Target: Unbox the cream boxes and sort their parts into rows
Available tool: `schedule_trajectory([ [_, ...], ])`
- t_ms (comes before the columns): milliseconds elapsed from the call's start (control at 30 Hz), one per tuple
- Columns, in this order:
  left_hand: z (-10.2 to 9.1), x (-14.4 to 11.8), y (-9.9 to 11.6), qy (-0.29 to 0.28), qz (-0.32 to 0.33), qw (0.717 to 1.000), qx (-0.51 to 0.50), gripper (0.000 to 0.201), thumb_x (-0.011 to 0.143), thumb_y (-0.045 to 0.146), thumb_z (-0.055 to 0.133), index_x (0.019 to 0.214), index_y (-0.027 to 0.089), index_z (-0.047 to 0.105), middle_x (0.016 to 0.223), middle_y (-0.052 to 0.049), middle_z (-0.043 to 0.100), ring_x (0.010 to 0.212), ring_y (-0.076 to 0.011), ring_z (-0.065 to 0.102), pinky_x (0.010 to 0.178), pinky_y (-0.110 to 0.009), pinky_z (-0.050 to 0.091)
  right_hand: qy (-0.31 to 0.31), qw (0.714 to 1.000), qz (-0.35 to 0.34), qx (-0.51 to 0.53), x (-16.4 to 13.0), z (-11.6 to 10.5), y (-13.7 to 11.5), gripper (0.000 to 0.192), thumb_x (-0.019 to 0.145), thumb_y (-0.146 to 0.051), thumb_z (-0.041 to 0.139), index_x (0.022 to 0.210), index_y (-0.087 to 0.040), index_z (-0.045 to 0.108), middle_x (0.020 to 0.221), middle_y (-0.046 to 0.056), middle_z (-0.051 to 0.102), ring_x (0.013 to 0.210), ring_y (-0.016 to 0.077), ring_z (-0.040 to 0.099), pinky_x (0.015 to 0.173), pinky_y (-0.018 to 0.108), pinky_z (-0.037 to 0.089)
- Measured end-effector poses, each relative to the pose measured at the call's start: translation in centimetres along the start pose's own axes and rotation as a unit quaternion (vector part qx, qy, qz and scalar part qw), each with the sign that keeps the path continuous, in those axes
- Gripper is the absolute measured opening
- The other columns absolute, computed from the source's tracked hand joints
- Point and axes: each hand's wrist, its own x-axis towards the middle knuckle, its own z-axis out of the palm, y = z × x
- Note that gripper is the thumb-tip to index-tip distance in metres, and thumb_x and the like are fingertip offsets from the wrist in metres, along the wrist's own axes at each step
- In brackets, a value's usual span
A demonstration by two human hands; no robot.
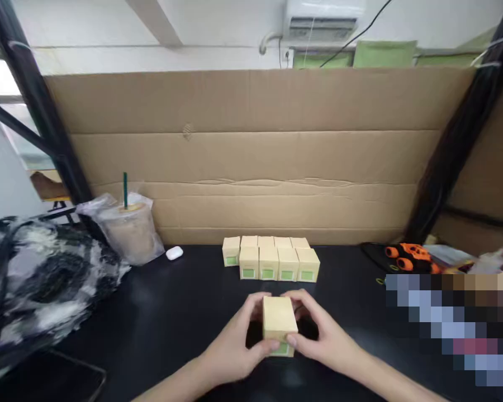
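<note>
Grip: left hand [229,345] and right hand [330,341], each curled part-closed, together holding 1 pale-yellow cardboard box [279,314] by its sides.
Held box: low over or on the black tabletop [184,318], cannot tell which.
Other boxes: 9 green-labelled pale-yellow boxes [268,264], 4 in front, 5 behind.
Left: 1 white rounded case [174,253], 1 bagged plastic cup [129,237].
Behind: 1 brown cardboard panel [251,156].

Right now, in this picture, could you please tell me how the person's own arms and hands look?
The left hand and the right hand are both bare, without gloves. The forearms show no sleeve, watch or bracelet where they are in view. Whether a ring is worn, I cannot tell.
</note>
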Motion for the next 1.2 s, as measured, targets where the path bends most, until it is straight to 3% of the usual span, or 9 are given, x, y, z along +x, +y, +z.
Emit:
schedule_trajectory([
  [1200, -0.02, 0.35, -0.35, -0.002, 0.037, 0.999, -0.03, 0.053, 0.08, 0.019, 0.064, 0.124, 0.024, 0.035, 0.122, -0.007, 0.055, 0.114, -0.0216, 0.053, 0.101, -0.042, 0.039, 0.005, 1.0, -0.003, -0.008, 0.21, 0.0, -0.18, 0.04, 0.08, -0.023, 0.06, 0.116, -0.027, 0.044, 0.104, 0.003, 0.053, 0.097, 0.0193, 0.052, 0.083, 0.034, 0.044],
])
